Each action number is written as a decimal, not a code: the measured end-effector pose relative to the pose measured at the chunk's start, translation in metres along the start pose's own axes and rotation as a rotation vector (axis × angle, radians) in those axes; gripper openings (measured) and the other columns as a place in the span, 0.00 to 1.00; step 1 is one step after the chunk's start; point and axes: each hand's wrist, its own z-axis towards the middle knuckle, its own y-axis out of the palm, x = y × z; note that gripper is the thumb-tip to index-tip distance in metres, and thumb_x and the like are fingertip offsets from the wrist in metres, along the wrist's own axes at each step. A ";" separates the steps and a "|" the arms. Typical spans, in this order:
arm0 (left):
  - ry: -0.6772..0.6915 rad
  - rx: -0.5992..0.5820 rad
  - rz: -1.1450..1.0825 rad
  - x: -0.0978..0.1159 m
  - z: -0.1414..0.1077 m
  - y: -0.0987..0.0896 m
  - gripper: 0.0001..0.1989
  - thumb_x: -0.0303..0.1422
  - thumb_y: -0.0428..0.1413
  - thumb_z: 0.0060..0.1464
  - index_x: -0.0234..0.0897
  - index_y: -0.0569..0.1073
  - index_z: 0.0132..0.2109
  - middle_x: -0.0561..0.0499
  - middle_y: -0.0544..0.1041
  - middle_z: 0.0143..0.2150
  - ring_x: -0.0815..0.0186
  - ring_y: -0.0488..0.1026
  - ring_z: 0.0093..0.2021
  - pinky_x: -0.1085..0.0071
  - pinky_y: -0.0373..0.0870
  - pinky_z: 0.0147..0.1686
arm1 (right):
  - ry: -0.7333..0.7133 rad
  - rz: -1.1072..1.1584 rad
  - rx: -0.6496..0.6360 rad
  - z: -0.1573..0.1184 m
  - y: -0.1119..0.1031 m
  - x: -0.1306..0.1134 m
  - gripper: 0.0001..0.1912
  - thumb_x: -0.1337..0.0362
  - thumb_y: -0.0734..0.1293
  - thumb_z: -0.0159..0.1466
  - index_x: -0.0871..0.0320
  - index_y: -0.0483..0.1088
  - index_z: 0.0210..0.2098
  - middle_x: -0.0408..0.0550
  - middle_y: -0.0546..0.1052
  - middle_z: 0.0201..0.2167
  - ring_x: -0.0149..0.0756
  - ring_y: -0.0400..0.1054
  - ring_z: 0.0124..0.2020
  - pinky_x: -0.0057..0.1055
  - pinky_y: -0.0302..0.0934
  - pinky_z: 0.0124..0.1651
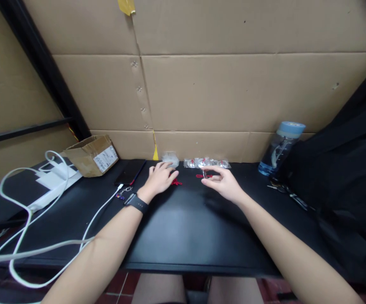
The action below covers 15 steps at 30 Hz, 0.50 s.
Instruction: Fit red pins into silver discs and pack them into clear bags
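My left hand point(160, 178) rests over the back middle of the black table, fingers bent and apart, beside a red cord point(176, 182) and in front of a clear plastic packet point(170, 158). Between the thumb and index finger of my right hand point(222, 182) is a small shiny, clear or silvery piece point(204, 173). A second red cord point(199, 176) lies at those fingertips. Just behind, small clear packets with silvery round items and red bits point(203, 162) form a row along the cardboard wall.
On the left are an open cardboard box point(91, 156), a phone point(130, 172), a white power strip point(55, 185) and looping white cables. A blue-lidded bottle point(279, 147), keys point(276, 185) and a black bag point(331, 169) stand or lie right. The table's front edge point(189, 268) is near my legs.
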 end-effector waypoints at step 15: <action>0.021 -0.153 0.043 -0.027 0.006 0.004 0.24 0.49 0.42 0.69 0.50 0.78 0.57 0.50 0.69 0.69 0.47 0.57 0.71 0.45 0.51 0.63 | -0.029 -0.084 0.073 0.007 -0.020 0.005 0.24 0.54 0.75 0.56 0.54 0.75 0.51 0.51 0.82 0.46 0.38 0.79 0.33 0.34 0.73 0.40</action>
